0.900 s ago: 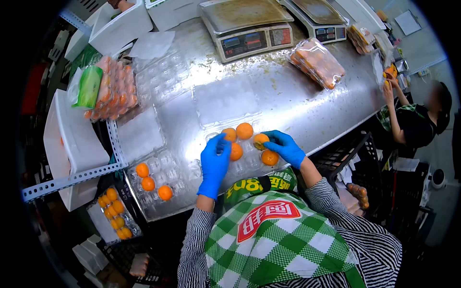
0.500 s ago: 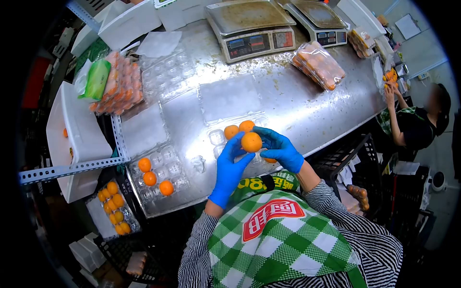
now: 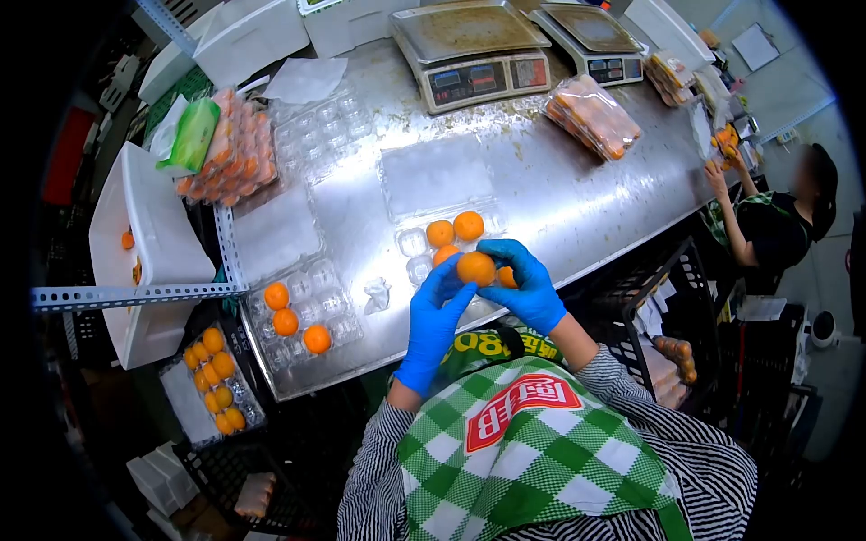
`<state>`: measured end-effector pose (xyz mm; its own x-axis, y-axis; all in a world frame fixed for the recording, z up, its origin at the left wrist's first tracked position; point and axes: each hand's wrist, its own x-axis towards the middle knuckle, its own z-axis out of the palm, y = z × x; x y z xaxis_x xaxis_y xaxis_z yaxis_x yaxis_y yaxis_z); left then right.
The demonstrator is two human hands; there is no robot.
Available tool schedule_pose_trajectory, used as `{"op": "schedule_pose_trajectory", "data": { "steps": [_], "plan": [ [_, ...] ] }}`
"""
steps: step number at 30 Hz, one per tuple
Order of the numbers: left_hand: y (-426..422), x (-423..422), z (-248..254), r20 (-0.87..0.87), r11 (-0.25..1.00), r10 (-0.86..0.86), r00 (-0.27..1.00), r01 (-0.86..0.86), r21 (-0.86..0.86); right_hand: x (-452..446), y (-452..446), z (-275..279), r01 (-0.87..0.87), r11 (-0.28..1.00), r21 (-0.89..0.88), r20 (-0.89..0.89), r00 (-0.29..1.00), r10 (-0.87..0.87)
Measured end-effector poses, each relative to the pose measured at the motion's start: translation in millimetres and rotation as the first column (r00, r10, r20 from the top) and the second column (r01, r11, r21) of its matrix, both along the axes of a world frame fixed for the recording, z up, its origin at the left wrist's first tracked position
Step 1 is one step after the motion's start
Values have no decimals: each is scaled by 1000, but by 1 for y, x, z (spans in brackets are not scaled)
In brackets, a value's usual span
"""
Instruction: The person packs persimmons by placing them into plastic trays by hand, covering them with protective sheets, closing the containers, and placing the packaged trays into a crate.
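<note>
In blue gloves, my left hand (image 3: 429,326) and my right hand (image 3: 534,296) hold one orange (image 3: 476,269) between their fingertips, in front of my apron. Beneath and behind it lies an open clear plastic fruit tray (image 3: 412,242), partly hidden by my hands. Two oranges, a left one (image 3: 440,233) and a right one (image 3: 468,224), sit in its back cups. Another orange (image 3: 444,254) shows just behind my left fingers, and one more (image 3: 508,277) peeks out by my right hand. The tray's flat lid (image 3: 437,177) is folded back on the metal table (image 3: 550,194).
A second open tray (image 3: 330,305) on the left holds three oranges. Packed fruit boxes (image 3: 236,162) are stacked at the back left, with another pack (image 3: 593,117) at the right. Two scales, including a larger one (image 3: 474,81), stand behind. A co-worker (image 3: 767,225) handles fruit at right.
The held orange has come down slightly and stays between both hands. An orange behind my left fingers now shows more. My view has shifted a little.
</note>
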<state>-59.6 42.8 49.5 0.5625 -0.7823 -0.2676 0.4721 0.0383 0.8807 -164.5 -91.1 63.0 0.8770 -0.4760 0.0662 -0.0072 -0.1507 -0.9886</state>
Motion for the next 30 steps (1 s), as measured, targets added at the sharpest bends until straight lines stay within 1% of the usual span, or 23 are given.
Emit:
{"op": "schedule_pose_trajectory", "data": {
  "steps": [1, 2, 3, 6, 7, 10, 12, 14, 15, 18, 19, 20, 21, 22, 24, 25, 26, 27, 28, 29, 30],
  "plan": [
    [2, -1, 4, -17, 1000, -1, 1000, 1, -9, -2, 4, 3, -5, 987, -163, -3, 1000, 4],
    [5, -2, 9, -35, 1000, -3, 999, 2, -17, -3, 8, 5, -9, 947, -321, -6, 1000, 8],
    [7, -4, 11, -53, 1000, -5, 999, 4, -26, -3, 12, 7, -11, 875, -483, 9, 1000, 18],
    [16, -7, 12, -67, 999, 11, 998, -13, -32, -7, 31, 4, 41, 840, -541, 59, 998, -11],
    [20, -8, 13, -80, 998, 14, 997, -18, -54, -8, 36, 2, 50, 880, -472, 91, 996, -7],
    [32, -9, 14, -109, 992, 23, 994, -36, -124, -8, 54, 8, 135, 939, -317, 124, 987, -100],
    [41, -10, 13, -113, 984, 20, 993, -39, -175, -9, 61, 9, 132, 944, -302, 100, 989, -106],
    [49, -11, 8, -78, 982, 11, 997, -25, -187, -11, 66, 7, 104, 949, -297, 53, 994, -92],
    [53, -12, 7, -59, 981, 8, 998, -20, -195, -11, 70, 8, 103, 941, -322, 49, 995, -93],
    [67, -10, 9, -282, 970, -28, 959, -41, -238, -9, 82, 12, 94, 911, -403, 34, 996, -88],
    [72, -9, 8, -219, 983, -30, 975, -11, -184, -8, 86, 10, 77, 899, -432, 32, 997, -71],
    [77, -10, -3, -172, 989, 37, 984, -61, -133, -6, 93, 6, 50, 892, -450, 32, 999, -39],
    [83, -6, 0, -156, 989, 55, 986, -76, -128, -1, 96, 0, 43, 898, -437, 58, 998, -19],
    [88, -1, 2, -138, 988, 73, 988, -91, -126, 2, 99, -6, 10, 928, -371, 9, 1000, -7],
    [108, 4, 6, -91, 965, 231, 969, -240, -110, 6, 111, 3, -35, 898, -438, -3, 999, 37],
    [122, 11, 9, -35, 939, 334, 942, -335, -72, 9, 114, 2, -52, 895, -444, -12, 999, 53],
    [137, 18, 11, 21, 906, 422, 906, -421, -41, 11, 116, 1, -62, 890, -453, -22, 998, 59],
    [156, 23, 12, 69, 860, 508, 858, -510, 8, 6, 118, 1, -63, 917, -394, -72, 997, 37],
    [173, 33, 7, 184, 784, 612, 769, -621, -11, 9, 116, -4, -51, 922, -384, -48, 998, 35],
    [193, 44, 6, 306, 703, 676, 670, -711, 3, 11, 114, -8, -46, 923, -382, -59, 998, 25],
    [220, 53, 3, 520, 622, 642, 563, -779, 76, 10, 115, -9, -42, 927, -373, -80, 997, 13]
  ]
}}
